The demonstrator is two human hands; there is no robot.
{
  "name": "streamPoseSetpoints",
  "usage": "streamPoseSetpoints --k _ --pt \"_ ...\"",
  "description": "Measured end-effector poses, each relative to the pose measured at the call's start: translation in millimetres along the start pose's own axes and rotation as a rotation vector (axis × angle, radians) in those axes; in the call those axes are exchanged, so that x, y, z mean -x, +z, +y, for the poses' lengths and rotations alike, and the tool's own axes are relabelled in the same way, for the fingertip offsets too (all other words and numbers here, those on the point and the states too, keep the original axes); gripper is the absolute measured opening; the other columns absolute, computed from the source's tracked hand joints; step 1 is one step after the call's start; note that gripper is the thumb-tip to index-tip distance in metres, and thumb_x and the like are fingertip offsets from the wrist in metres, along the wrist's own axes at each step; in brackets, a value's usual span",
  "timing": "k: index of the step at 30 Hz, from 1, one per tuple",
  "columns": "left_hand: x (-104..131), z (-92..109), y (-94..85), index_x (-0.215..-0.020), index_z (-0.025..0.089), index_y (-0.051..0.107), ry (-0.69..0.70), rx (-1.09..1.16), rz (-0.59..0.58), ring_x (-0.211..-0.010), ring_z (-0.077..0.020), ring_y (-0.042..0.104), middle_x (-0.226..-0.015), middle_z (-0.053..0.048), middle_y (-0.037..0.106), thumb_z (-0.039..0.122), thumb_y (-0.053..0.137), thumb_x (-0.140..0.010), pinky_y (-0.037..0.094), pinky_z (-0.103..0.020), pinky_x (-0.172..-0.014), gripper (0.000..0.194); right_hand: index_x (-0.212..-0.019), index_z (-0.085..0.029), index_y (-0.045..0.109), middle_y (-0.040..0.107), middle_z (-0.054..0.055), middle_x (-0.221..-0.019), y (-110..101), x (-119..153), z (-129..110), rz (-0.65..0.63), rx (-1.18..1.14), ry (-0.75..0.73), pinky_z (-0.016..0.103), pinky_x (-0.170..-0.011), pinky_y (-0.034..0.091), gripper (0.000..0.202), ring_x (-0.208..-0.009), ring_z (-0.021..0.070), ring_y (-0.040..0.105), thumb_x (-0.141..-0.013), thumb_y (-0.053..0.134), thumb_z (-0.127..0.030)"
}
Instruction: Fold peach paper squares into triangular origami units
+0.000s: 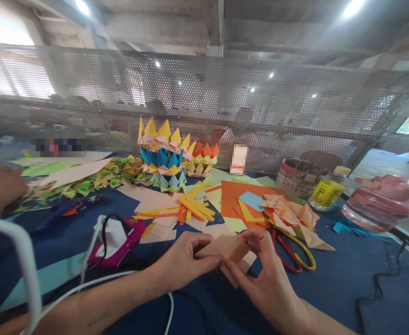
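A small peach-pink sheet of paper [228, 247] is held above the blue table in the lower middle of the head view, partly folded or overlapping. My left hand [187, 260] pinches its left side between thumb and fingers. Thumb and fingers of my right hand [269, 274] grip its right side, the fingers curled over the upper edge. Both thumbs nearly meet at its middle. Just right of my right hand lie scissors with red and yellow handles [304, 256]. Pink paper pieces [157, 235] and yellow strips [199, 204] lie beyond my hands.
Folded-paper crowns [162, 160] stand at the back, before a perforated metal screen [190, 93]. Orange sheets [232, 193], a basket [298, 179], a yellow-labelled bottle [328, 190] and a pink jug [379, 204] are right. A magenta power strip [133, 237], white cable and another person's hand [2, 186] are left.
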State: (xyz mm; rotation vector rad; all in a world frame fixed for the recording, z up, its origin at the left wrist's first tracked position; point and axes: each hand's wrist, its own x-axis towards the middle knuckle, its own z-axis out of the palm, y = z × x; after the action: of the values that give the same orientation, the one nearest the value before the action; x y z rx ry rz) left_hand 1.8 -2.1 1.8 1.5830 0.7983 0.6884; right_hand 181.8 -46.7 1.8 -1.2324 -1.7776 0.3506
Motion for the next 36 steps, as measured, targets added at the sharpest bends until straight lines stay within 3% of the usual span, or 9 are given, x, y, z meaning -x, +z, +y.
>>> streamPoseSetpoints --k 2,5,8,25,36 --pt "0 2 0.4 -0.074 0.008 0.06 0.007 -0.002 0.002 -0.058 -0.009 0.044 -0.063 0.0 0.052 0.024 0.058 -0.071 0.034 -0.019 -0.054 0.017 -0.11 -0.02 0.034 0.062 0.005 -0.088 0 -2 -2 -0.045 -0.048 0.068 0.026 -0.069 0.05 0.047 -0.078 0.0163 0.062 -0.074 0.062 -0.031" --pt "-1 2 1.2 -0.075 0.009 0.06 0.013 0.003 0.011 -0.058 -0.0091 0.045 -0.063 0.001 0.052 0.024 0.058 -0.071 0.035 -0.02 -0.054 0.016 -0.112 -0.021 0.032 0.064 0.0 -0.073 -2 -4 -6 -0.183 -0.126 0.208 0.024 -0.059 0.05 0.046 -0.063 0.0139 0.062 -0.077 0.058 -0.035" --pt "0 0 1.6 -0.074 0.009 0.06 0.012 0.0 0.01 -0.059 -0.0096 0.047 -0.062 0.001 0.052 0.023 0.058 -0.071 0.036 -0.02 -0.055 0.015 -0.113 -0.022 0.033 0.064 -0.002 -0.07 -3 -4 -8 -0.235 -0.153 0.273 0.022 -0.052 0.049 0.044 -0.056 0.0124 0.061 -0.078 0.056 -0.037" --pt "2 3 1.1 -0.074 0.01 0.06 0.032 -0.07 -0.05 -0.059 -0.0101 0.05 -0.062 -0.001 0.054 0.035 0.055 -0.077 0.037 -0.019 -0.054 0.026 -0.11 -0.023 0.038 0.063 -0.001 -0.081 -3 0 -7 -0.154 -0.071 0.152 0.02 -0.059 0.049 0.037 -0.065 0.0108 0.061 -0.079 0.056 -0.032" --pt "2 4 3.0 -0.074 0.01 0.058 -0.009 -0.065 -0.017 -0.056 -0.01 0.05 -0.062 -0.001 0.054 0.035 0.055 -0.076 0.04 -0.019 -0.053 0.025 -0.111 -0.022 0.034 0.064 0.0 -0.079 -4 -5 -11 -0.2 -0.203 0.281 0.024 -0.059 0.051 0.042 -0.065 0.0134 0.062 -0.078 0.056 -0.035"
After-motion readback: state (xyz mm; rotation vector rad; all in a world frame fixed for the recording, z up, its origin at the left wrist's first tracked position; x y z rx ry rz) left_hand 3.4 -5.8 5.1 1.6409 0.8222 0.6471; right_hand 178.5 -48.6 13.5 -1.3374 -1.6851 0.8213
